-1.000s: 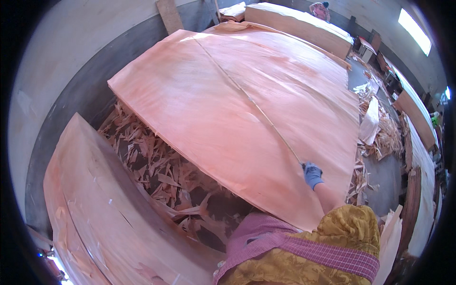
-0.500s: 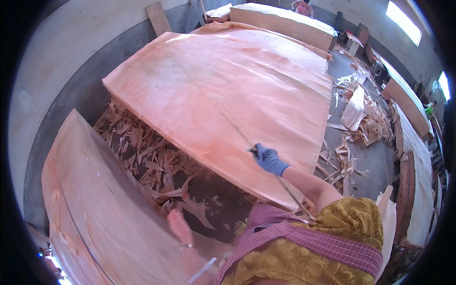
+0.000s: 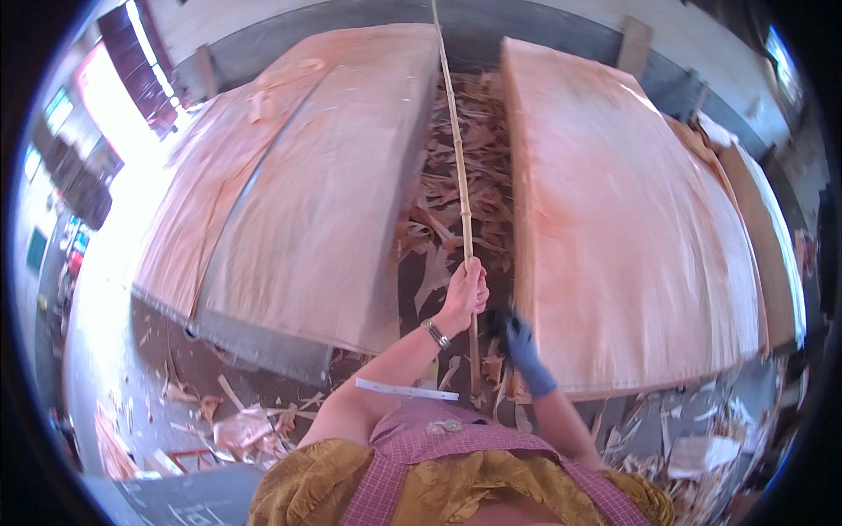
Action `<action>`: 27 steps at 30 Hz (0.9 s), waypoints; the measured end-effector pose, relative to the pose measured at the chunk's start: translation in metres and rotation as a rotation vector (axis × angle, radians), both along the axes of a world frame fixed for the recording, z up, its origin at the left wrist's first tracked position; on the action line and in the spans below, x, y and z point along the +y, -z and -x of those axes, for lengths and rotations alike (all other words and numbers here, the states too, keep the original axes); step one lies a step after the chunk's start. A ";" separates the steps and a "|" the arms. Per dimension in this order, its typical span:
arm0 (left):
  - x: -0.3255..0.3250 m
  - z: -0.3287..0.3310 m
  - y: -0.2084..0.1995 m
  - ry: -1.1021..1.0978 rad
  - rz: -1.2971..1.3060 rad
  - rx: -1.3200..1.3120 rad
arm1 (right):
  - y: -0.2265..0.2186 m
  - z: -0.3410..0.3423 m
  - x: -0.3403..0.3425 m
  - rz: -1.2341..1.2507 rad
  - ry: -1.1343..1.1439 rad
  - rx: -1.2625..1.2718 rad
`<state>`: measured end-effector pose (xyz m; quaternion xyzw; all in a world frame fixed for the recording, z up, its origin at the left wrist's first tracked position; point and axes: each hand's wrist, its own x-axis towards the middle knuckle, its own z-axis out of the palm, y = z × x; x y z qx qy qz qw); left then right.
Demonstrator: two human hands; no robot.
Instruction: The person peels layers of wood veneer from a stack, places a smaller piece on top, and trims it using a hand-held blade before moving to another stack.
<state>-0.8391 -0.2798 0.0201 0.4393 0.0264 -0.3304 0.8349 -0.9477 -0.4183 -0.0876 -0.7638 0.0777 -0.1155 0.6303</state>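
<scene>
My bare left hand [image 3: 465, 294], with a wristwatch-like metal band on the wrist, is closed around a long bamboo pole [image 3: 460, 171]. The pole points away from me over the gap between two large stacks of pinkish wood veneer sheets. Just right of the pole's lower part is my right hand [image 3: 519, 346], in a blue glove with a dark palm, close to the near left corner of the right veneer stack [image 3: 631, 228]. Its fingers are blurred. On the left lies the other veneer stack [image 3: 324, 193], with a dark lengthwise gap between its sheets.
Torn veneer scraps [image 3: 465, 167] fill the floor between the stacks. More scraps [image 3: 250, 428] lie at the near left, and others [image 3: 706, 456] at the near right. A thin white strip [image 3: 408, 390] crosses by my left forearm. A bright doorway [image 3: 103, 96] stands at the far left.
My view has swung left to face the gap between the stacks. The bamboo pole has passed from my gloved right hand to my left hand, which was empty before.
</scene>
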 end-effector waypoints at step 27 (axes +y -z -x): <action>0.633 -0.180 0.140 -0.229 -2.002 -0.044 | 0.019 0.085 0.306 -0.283 0.169 0.509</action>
